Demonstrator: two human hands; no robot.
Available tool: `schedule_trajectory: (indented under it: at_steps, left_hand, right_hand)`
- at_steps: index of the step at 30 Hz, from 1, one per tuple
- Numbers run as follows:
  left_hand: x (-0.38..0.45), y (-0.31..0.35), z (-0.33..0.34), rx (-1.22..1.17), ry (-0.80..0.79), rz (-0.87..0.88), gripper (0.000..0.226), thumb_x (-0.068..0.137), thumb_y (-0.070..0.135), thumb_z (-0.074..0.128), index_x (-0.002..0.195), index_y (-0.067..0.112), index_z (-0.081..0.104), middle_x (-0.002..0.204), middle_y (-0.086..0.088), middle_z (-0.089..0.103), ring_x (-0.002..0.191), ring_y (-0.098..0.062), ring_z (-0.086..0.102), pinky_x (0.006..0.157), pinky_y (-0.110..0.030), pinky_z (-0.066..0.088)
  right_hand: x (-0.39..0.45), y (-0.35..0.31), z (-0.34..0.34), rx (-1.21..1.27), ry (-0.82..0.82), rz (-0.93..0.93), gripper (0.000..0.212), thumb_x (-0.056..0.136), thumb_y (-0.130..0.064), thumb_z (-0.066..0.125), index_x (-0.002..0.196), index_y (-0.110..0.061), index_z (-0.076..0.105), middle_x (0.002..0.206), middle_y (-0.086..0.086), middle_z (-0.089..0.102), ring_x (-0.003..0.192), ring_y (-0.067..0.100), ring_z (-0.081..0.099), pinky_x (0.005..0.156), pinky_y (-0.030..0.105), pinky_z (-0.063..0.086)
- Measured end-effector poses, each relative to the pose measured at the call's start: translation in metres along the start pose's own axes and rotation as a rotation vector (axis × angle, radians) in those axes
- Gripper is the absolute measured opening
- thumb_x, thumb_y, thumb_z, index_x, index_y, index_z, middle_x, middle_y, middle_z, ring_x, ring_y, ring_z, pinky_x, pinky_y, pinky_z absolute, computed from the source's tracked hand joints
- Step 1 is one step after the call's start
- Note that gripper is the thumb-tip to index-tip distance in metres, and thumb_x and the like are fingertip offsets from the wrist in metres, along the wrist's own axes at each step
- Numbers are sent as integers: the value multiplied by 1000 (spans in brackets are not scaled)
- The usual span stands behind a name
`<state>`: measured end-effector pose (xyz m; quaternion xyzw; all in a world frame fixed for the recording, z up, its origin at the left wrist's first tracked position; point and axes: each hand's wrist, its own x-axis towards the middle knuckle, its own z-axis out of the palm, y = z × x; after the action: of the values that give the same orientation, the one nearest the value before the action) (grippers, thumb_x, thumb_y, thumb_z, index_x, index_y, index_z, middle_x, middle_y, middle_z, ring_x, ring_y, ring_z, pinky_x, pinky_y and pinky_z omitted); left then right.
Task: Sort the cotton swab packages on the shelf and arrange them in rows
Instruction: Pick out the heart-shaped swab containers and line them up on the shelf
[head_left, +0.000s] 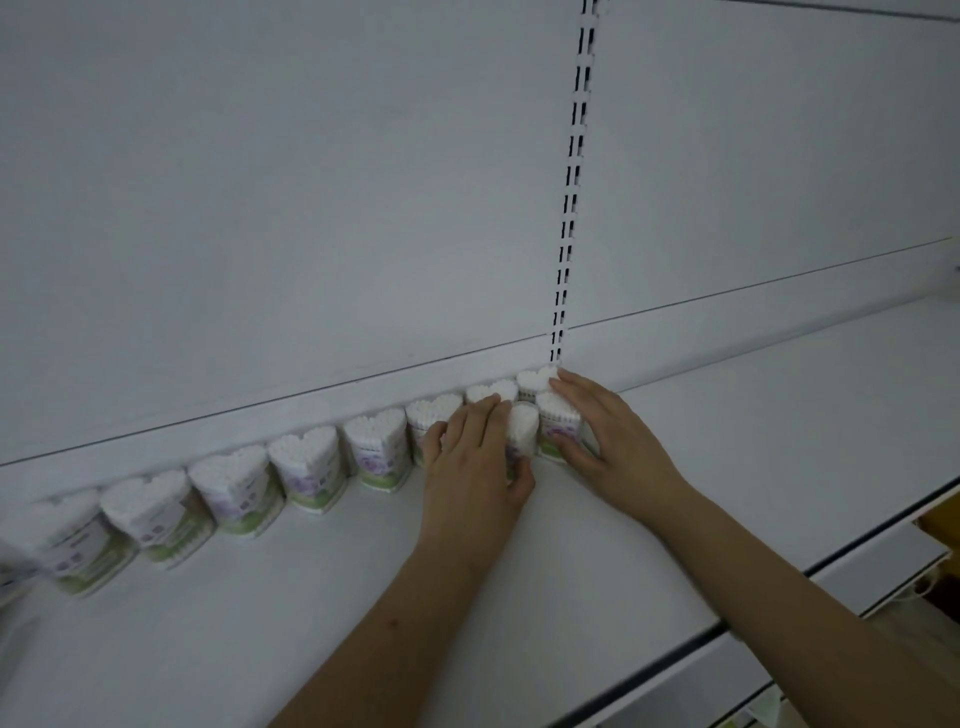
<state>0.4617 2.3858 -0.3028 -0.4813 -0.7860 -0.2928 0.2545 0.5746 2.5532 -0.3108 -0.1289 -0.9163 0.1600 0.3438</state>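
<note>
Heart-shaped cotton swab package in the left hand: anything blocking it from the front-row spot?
Nothing visible does. The left hand holds the white heart-shaped cotton swab package already beside the front package under the right hand.

This is looking like a shop aisle, with store shelving filling the view. A long white metal shelf (727, 441) is running from nine o'clock to three o'clock, backed by a plain white panel (260, 208). A slotted upright strip (574, 156), the kind that takes shelf brackets, is rising toward twelve o'clock. Many identical heart-shaped cotton swab packages (311, 473) are standing side by side along the back of the shelf, like stock on display. A price-tag rail (878, 561) is edging the shelf front around four o'clock.
</note>
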Motion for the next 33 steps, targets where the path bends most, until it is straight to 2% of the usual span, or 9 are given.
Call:
schedule_trajectory:
  at_steps: [4,6,8,10,14,19,21,28,33]
  left_hand:
    - [2,2,-5,42,-24,2,60,72,38,70,125,13,60,129,-3,59,121,-25,44,95,-40,29]
    - [2,1,-13,32,-55,0,67,76,50,60,133,14,55,135,-3,55,126,-26,43,98,-43,32]
    - [6,-2,-27,-39,-49,-28,72,82,58,49,140,16,49,140,-1,51,129,-24,42,103,-42,32]
    - [8,-8,-49,-136,-3,-76,68,86,58,45,140,17,49,140,-2,51,130,-21,43,104,-37,31]
    - [-13,-30,-103,-265,129,-169,48,92,48,49,132,22,53,134,4,54,126,-13,47,106,-30,37]
    - [-73,-80,-178,-227,244,-294,34,92,28,56,125,19,56,124,8,53,117,-7,50,97,-26,45]
    - [-102,-109,-213,-166,303,-362,32,91,25,57,123,19,57,121,7,53,116,-8,51,96,-25,44]
    - [-213,-214,-344,35,424,-657,31,95,35,51,126,31,54,122,18,49,117,0,48,97,-25,43]
    - [-284,-289,-430,114,517,-801,24,96,38,49,117,34,57,114,20,51,112,2,49,93,-18,42]
  right_hand:
    - [3,-13,-14,-57,40,-17,62,101,-53,33,151,-17,37,159,-3,31,145,9,27,118,36,25]
    - [11,-28,-30,-62,111,-27,62,102,-53,27,151,-16,37,159,-2,30,146,11,24,119,37,23]
    - [26,-53,-47,-3,199,-22,58,103,-49,27,150,-16,38,159,-3,31,146,10,25,120,36,23]
    - [45,-89,-57,120,287,-29,53,104,-43,29,148,-16,39,155,-2,36,144,10,30,119,38,27]
    - [91,-186,-42,350,355,-175,46,105,-34,34,142,-10,46,143,0,49,134,12,44,109,44,40]
    - [132,-324,21,628,288,-387,40,105,-28,38,136,-7,51,136,3,54,125,8,50,103,32,46]
    - [139,-380,49,700,243,-469,40,105,-29,37,135,-7,51,135,3,54,123,10,51,103,32,46]
    - [143,-567,144,822,83,-643,40,105,-35,37,136,-13,50,136,1,52,125,13,49,103,45,44]
    - [134,-691,212,832,-45,-688,44,103,-41,37,138,-17,47,138,0,47,127,16,46,107,43,40]
